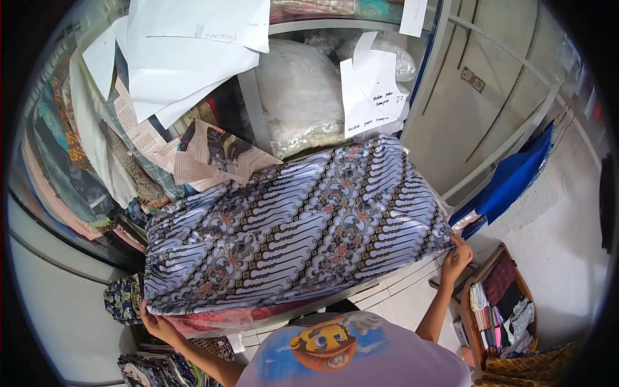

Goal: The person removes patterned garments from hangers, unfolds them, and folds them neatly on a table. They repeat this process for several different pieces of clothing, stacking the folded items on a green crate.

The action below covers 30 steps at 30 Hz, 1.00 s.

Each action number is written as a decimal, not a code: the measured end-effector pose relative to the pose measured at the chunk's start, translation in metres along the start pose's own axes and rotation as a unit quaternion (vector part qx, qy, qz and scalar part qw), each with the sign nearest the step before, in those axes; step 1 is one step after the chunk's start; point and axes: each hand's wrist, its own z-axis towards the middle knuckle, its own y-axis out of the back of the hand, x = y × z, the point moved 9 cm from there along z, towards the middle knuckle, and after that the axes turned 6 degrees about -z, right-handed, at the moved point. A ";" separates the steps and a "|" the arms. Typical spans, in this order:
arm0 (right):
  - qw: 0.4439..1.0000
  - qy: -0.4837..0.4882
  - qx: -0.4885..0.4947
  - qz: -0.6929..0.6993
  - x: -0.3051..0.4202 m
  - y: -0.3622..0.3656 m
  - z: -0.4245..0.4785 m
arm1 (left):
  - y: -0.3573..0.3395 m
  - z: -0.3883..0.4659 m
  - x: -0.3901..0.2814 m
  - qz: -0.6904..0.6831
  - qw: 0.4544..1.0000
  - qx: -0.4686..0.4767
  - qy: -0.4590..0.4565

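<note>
A batik cloth (290,242) in white, black and grey, with small red floral motifs, lies spread before me over a glass-topped case. My left hand (158,325) pinches its near left corner. At the near right corner, my right hand (456,257) grips the edge between thumb and fingers. The cloth is mostly flat, with light wrinkles along its far and left parts. Under its near edge, red lace fabric (217,321) shows through clear plastic or glass.
Newsprint pattern pieces (213,155) touch the cloth's far edge. White paper patterns (193,72) and a marked paper piece (370,92) hang beyond. Plastic-wrapped bundles (300,92) sit behind. Folded fabrics (154,370) are stacked lower left; a wooden shelf (466,314) holds cloths at right.
</note>
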 end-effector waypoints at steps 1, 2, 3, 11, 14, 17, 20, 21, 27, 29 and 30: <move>1.000 0.013 0.003 -0.011 -0.001 0.003 0.003 | 0.007 0.000 0.002 -0.015 1.000 -0.009 -0.005; 0.999 0.026 0.007 -0.021 -0.001 0.006 0.006 | 0.014 -0.001 0.003 -0.030 0.999 -0.018 -0.010; 0.999 0.040 0.008 -0.033 -0.001 0.009 0.010 | 0.018 -0.004 -0.003 -0.037 0.999 -0.034 -0.012; 0.976 0.046 0.183 -0.110 0.001 -0.018 0.009 | 0.053 -0.019 0.010 0.169 0.984 -0.048 0.044; 0.976 -0.004 0.194 0.094 0.027 -0.033 0.037 | 0.031 -0.024 -0.009 0.274 0.959 -0.069 0.005; 0.964 0.033 0.243 0.101 0.060 -0.069 0.054 | -0.027 -0.022 -0.024 0.201 0.978 0.035 0.043; 0.943 0.041 0.322 0.074 0.064 -0.113 0.066 | -0.083 -0.029 -0.048 0.411 0.900 0.137 0.047; 0.935 0.048 0.348 0.055 0.065 -0.125 0.066 | -0.082 -0.030 -0.041 0.431 0.888 0.143 0.069; 0.906 0.044 0.422 0.002 0.052 -0.178 0.064 | -0.062 -0.035 0.006 0.514 0.831 0.149 0.151; 0.902 0.023 0.431 0.003 0.051 -0.184 0.069 | -0.060 -0.034 0.006 0.515 0.827 0.150 0.167; 0.899 0.012 0.438 0.003 0.052 -0.186 0.070 | -0.060 -0.034 0.005 0.518 0.825 0.150 0.168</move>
